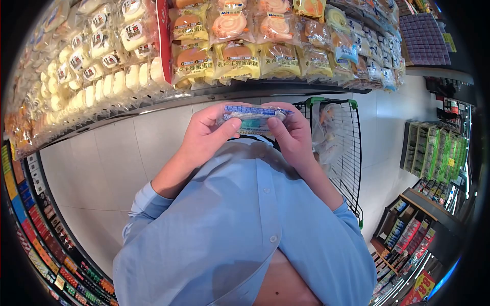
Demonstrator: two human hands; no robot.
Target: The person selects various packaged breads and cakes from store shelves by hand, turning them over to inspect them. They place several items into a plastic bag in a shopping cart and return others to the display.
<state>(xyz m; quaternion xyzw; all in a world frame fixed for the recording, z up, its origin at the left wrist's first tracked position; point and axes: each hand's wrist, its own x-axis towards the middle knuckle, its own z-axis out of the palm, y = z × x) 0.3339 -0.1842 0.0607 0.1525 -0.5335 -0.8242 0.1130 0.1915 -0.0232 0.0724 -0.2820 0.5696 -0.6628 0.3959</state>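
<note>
Between my two hands is a small clear plastic snack packet [252, 124] with blue printing and a teal patch, held up in front of my chest. My left hand [206, 130] grips its left end, thumb on the near face. At the right end, my right hand [293, 131] pinches it the same way. The fingers behind the packet are mostly hidden, and I cannot make out the food inside. Just beyond the packet runs the front edge of a display of wrapped cakes [237, 60] in yellow packaging.
A wire shopping cart [347, 153] with green corners stands at my right, holding a clear plastic bag [328, 130] of goods. White wrapped buns [102, 38] fill the display's left side, past a red divider [163, 41]. Shelves of packaged goods [48, 229] line the left; green packs [434, 148] stand right.
</note>
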